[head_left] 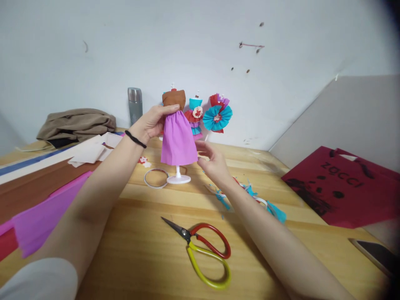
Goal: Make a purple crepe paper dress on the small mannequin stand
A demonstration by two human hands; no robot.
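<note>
My left hand [153, 121] is closed around the waist of a small dress form [178, 179] on a white stand, its thumb across the front. The form wears a brown bodice [174, 98] and a gathered purple crepe-paper skirt [178, 139]. Beside the skirt's right hem is my right hand [215, 160], fingers apart; whether its fingertips touch the paper is unclear. Behind stand two more dressed forms, one with a turquoise top [196, 103] and one with a large turquoise rosette [218, 118]. Scissors [185, 234] with red and yellow handles lie in front, blades closed.
Brown paper [40, 179] and purple paper [50, 221] sheets lie at left, near a folded cloth [78, 123] and a flask [135, 106]. A roll of tape [156, 178] sits by the stand. Turquoise scraps [276, 211], a red bag [340, 187] and a phone [376, 254] are at right.
</note>
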